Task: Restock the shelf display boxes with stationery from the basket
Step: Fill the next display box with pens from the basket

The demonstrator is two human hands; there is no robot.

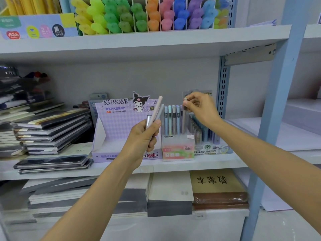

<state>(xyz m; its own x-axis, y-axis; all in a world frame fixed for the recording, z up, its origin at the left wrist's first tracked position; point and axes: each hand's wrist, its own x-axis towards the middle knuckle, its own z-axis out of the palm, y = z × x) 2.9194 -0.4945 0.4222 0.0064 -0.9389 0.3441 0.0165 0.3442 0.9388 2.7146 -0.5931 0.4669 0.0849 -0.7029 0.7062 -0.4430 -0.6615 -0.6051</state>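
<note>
- The left hand (144, 136) is curled round three pens (157, 110), maybe more. They point up.
- The right hand (201, 110) pinches the top of one brown pen (183, 122) with thumb and finger.
- That pen stands in the small pink box (178, 150) just under the right hand, beside a row of pens (171, 119).
- A big purple box (112, 126) sits behind the left hand.

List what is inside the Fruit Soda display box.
A row of pastel pencils stands upright in the Fruit Soda display box; the right hand pinches the top of the rightmost, brown pencil. The box front covers their lower ends.
</note>
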